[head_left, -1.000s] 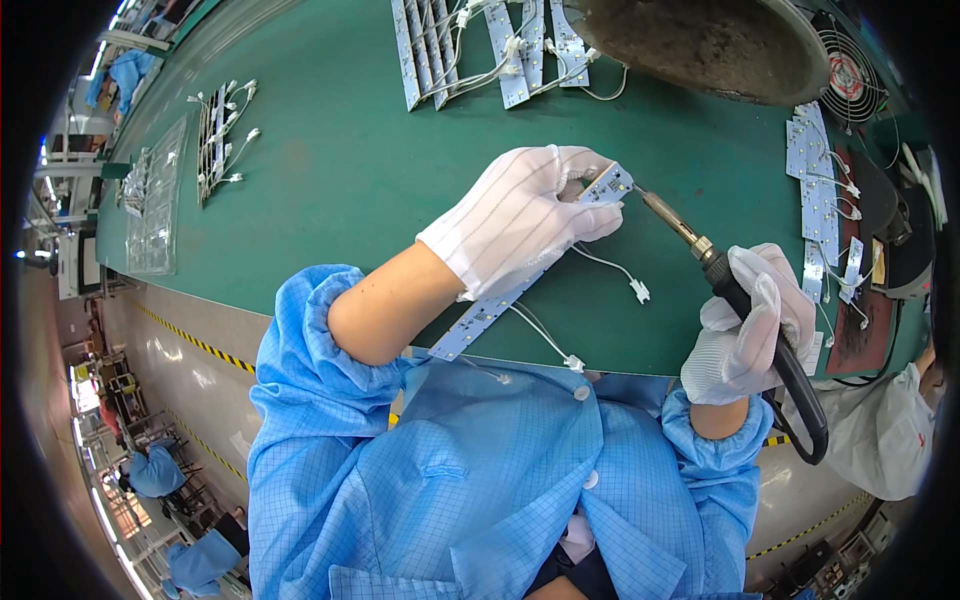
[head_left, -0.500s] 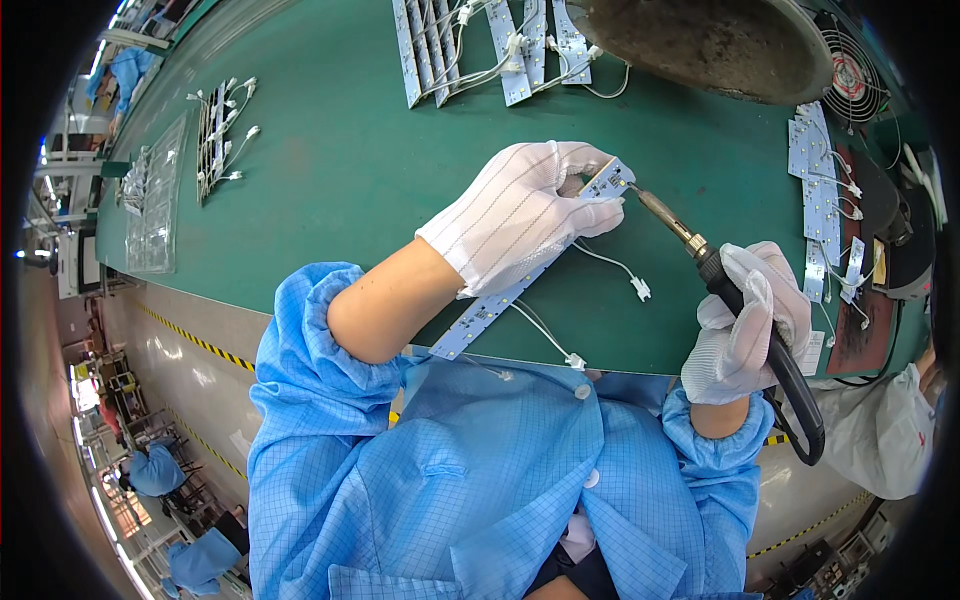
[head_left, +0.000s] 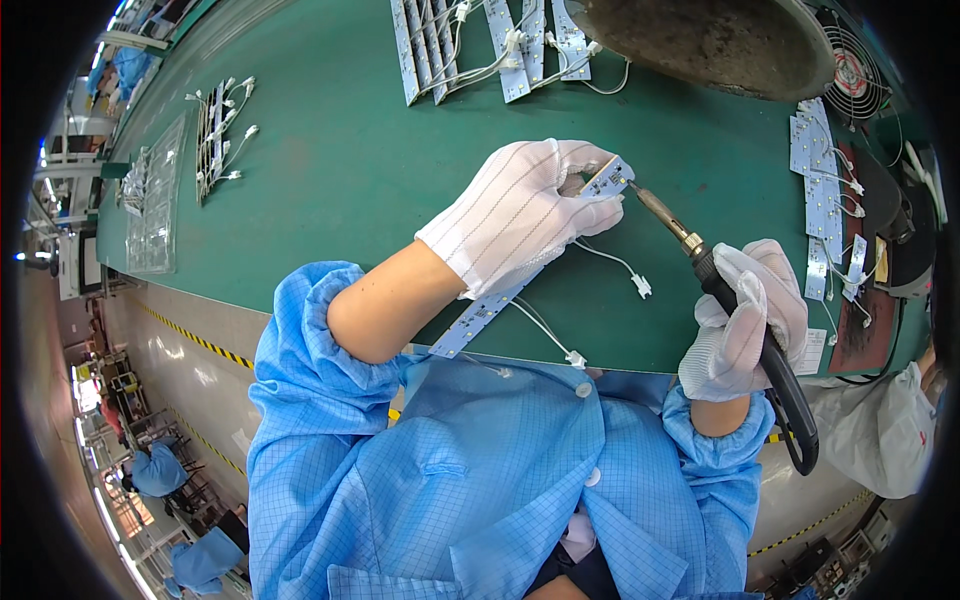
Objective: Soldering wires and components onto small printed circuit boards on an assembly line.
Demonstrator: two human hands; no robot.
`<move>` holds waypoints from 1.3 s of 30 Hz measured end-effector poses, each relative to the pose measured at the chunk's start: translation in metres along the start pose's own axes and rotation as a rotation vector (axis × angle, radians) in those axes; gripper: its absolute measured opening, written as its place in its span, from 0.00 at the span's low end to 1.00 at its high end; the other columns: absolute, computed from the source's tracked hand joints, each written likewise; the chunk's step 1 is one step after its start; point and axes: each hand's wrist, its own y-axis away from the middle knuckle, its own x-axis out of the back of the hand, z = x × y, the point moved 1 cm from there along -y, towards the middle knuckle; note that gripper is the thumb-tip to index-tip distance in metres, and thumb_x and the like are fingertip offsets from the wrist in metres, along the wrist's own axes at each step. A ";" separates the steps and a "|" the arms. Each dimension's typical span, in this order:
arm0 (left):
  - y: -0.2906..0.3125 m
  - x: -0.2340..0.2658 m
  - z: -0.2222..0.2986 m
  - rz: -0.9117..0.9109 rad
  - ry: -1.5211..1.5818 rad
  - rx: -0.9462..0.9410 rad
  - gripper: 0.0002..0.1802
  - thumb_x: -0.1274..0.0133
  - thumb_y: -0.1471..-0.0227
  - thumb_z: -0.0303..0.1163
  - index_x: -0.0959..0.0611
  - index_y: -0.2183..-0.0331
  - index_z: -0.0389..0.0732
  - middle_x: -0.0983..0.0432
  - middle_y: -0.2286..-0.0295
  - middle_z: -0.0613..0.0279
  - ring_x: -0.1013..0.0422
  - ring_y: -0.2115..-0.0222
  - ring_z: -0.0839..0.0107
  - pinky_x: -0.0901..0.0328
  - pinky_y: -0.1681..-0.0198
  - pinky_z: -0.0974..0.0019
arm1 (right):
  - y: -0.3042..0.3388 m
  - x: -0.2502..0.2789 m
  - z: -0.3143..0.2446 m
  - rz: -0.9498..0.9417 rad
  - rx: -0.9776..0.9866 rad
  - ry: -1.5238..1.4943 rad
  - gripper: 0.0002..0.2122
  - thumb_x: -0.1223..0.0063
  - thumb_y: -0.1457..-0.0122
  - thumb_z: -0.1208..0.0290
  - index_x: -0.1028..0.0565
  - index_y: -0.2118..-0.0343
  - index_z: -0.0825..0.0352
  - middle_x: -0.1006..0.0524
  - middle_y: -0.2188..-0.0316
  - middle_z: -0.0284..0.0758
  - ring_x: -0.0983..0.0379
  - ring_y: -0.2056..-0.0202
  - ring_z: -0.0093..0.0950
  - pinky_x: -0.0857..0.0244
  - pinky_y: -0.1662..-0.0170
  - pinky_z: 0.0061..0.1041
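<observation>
My left hand point(head_left: 525, 215), in a white striped glove, grips a long white LED strip board point(head_left: 475, 322) between thumb and fingers. The board slants from the table's front edge up past my fingertips, its middle hidden under the hand. White wires with small plugs hang from it, one white connector point(head_left: 641, 286) lying over the green mat. In my gloved right hand point(head_left: 745, 320) is a soldering iron point(head_left: 722, 280) with a black handle and cable. Its metal tip points up and left, at or very close to the board's far end; contact is hard to judge.
Wired LED boards point(head_left: 515, 60) lie at the back, others point(head_left: 822, 190) at the right, and a small stack point(head_left: 211, 145) at the left by a clear plastic tray point(head_left: 158, 200). A dark round hood point(head_left: 710, 45) overhangs the far right near a fan point(head_left: 852, 75).
The soldering iron and my right hand have shifted very slightly to the left, the handle's lower end dropping a little. My left hand and the board stay put.
</observation>
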 end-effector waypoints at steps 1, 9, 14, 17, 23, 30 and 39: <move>0.000 -0.001 0.000 0.027 -0.022 -0.026 0.22 0.44 0.55 0.40 0.22 0.60 0.35 0.24 0.75 0.56 0.30 0.76 0.69 0.35 0.69 0.68 | 0.000 0.000 0.001 0.001 0.001 0.000 0.08 0.59 0.44 0.74 0.31 0.65 0.72 0.24 0.72 0.46 0.37 0.78 0.28 0.41 0.72 0.27; 0.006 0.005 0.003 0.198 -0.432 -0.295 0.26 0.42 0.56 0.40 0.26 0.58 0.35 0.25 0.73 0.47 0.28 0.71 0.52 0.33 0.66 0.60 | 0.003 0.007 0.009 0.104 -0.036 0.136 0.08 0.57 0.49 0.80 0.29 0.66 0.75 0.23 0.71 0.43 0.34 0.78 0.29 0.39 0.74 0.26; 0.068 0.013 0.012 -0.024 -0.880 0.070 0.31 0.40 0.58 0.45 0.29 0.54 0.41 0.26 0.72 0.53 0.27 0.70 0.57 0.33 0.68 0.57 | -0.005 0.001 -0.003 0.086 0.007 0.148 0.08 0.52 0.45 0.83 0.30 0.62 0.72 0.26 0.68 0.42 0.25 0.69 0.34 0.28 0.65 0.29; 0.085 0.013 0.011 0.024 -0.834 0.121 0.25 0.41 0.57 0.41 0.27 0.57 0.44 0.27 0.73 0.55 0.26 0.72 0.58 0.33 0.72 0.57 | -0.008 -0.008 -0.008 0.007 -0.139 0.009 0.11 0.54 0.48 0.86 0.30 0.61 0.72 0.26 0.67 0.41 0.26 0.69 0.33 0.29 0.64 0.26; 0.101 0.122 -0.011 0.151 -0.107 0.181 0.27 0.42 0.58 0.39 0.25 0.56 0.36 0.22 0.73 0.56 0.27 0.68 0.68 0.33 0.64 0.68 | 0.020 0.005 0.005 0.053 -0.223 0.275 0.15 0.56 0.48 0.89 0.32 0.57 0.71 0.28 0.64 0.42 0.27 0.66 0.32 0.28 0.64 0.25; 0.159 0.347 -0.131 1.046 -0.771 0.628 0.25 0.41 0.64 0.48 0.19 0.66 0.39 0.23 0.65 0.49 0.27 0.62 0.54 0.34 0.58 0.60 | 0.014 -0.003 0.001 0.084 -0.204 0.094 0.10 0.65 0.37 0.75 0.31 0.59 0.73 0.28 0.63 0.42 0.28 0.63 0.30 0.29 0.62 0.24; 0.133 0.351 -0.247 0.990 -0.774 0.698 0.25 0.63 0.45 0.48 0.21 0.59 0.42 0.26 0.58 0.50 0.31 0.55 0.54 0.38 0.51 0.56 | 0.018 -0.003 0.015 0.077 -0.336 0.200 0.12 0.67 0.37 0.74 0.28 0.62 0.74 0.28 0.62 0.42 0.29 0.65 0.28 0.32 0.64 0.22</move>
